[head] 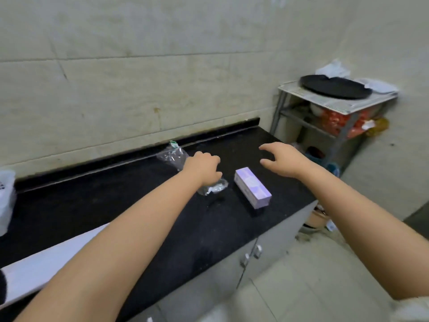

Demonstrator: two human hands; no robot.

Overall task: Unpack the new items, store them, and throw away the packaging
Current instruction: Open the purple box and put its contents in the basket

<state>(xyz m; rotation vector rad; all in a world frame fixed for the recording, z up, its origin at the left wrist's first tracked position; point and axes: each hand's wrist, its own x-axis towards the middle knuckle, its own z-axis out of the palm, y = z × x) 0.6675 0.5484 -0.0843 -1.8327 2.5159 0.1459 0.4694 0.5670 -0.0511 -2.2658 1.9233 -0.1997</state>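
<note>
The lilac box (252, 187) lies on the black counter (116, 201). The left hand (204, 168) curls over clear plastic packaging (212, 188) — actual grip hidden. Farther right, the right hand (282, 162) hovers, fingers spread, empty.

We see a glossy black speckled stone-like counter (139, 194), crinkly clear plastic wrap (171, 154), matt purple cardboard box (251, 187), grey metal rack (336, 108) far right.

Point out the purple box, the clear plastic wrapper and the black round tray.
Purple box (251, 187), head view, top face.
Clear plastic wrapper (171, 154), head view, crinkled upper part.
Black round tray (334, 86), head view, flat middle.
</note>
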